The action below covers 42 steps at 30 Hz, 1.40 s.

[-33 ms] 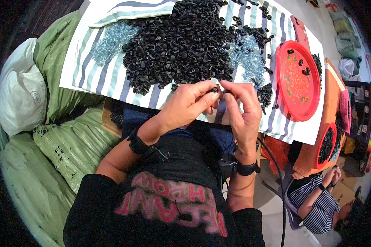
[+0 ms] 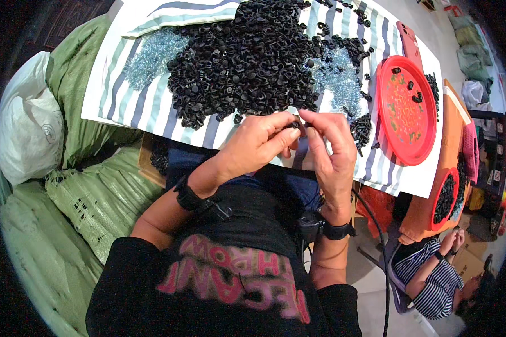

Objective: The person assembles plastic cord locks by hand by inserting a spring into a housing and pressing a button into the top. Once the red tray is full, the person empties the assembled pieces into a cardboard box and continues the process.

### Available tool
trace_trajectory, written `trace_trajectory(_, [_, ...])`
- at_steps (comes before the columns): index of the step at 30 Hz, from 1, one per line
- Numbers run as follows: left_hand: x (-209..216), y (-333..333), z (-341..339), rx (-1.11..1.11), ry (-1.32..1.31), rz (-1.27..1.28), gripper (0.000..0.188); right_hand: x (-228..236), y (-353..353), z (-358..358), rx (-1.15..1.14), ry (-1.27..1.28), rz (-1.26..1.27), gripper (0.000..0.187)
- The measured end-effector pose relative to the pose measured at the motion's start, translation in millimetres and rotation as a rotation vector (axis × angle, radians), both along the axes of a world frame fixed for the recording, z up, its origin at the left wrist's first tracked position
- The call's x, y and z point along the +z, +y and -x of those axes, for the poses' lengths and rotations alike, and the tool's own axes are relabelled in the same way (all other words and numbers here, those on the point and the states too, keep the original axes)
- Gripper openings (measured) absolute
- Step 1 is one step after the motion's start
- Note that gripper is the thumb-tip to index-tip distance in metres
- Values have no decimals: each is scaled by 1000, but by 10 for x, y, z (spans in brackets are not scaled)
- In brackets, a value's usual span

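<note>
Just over the near edge of the table, my left hand (image 2: 257, 137) is closed, pinching a small black plastic part (image 2: 294, 124) between thumb and forefinger. My right hand (image 2: 333, 143) faces it, fingertips almost touching. A dark bit (image 2: 308, 126) shows between its thumb and finger, too small to name. Beyond my hands spreads a large heap of small black plastic parts (image 2: 242, 62). Bluish, shiny piles of what look like tiny springs lie to its left (image 2: 154, 56) and right (image 2: 336, 78). Thin black pieces (image 2: 362, 130) form a small pile beside my right hand.
A red round tray (image 2: 383, 121) on the striped cloth (image 2: 180, 132) holds a few black parts. A reddish phone-like slab (image 2: 410, 45) lies behind it. Green sacks (image 2: 107, 196) crowd the left. A black cable (image 2: 383, 247) hangs at right; another person (image 2: 433, 275) sits lower right.
</note>
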State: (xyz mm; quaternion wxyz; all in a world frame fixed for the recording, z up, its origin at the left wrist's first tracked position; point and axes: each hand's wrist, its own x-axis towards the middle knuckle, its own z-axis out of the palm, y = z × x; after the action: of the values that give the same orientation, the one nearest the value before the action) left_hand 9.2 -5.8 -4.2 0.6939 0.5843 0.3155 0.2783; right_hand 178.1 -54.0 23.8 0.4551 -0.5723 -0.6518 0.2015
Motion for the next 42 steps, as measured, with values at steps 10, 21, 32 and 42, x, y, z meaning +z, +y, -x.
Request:
trace_trajectory(10, [14,5,-30,-24,89,-152,17,14,-11,-37,16,12,41,19])
trace_trajectory(21, [-4,15,-43,-48,126,-242,18,0,-18,-53,10,9,73,12])
trace_trajectory(32, [5,-13,-52,13,119,-167,19,-152,-2,42,-58,181,67,11])
trace_trajectory(42, [-70,-15,-16,9,39,-39,23,-246,8,60,-63,159,-30,7])
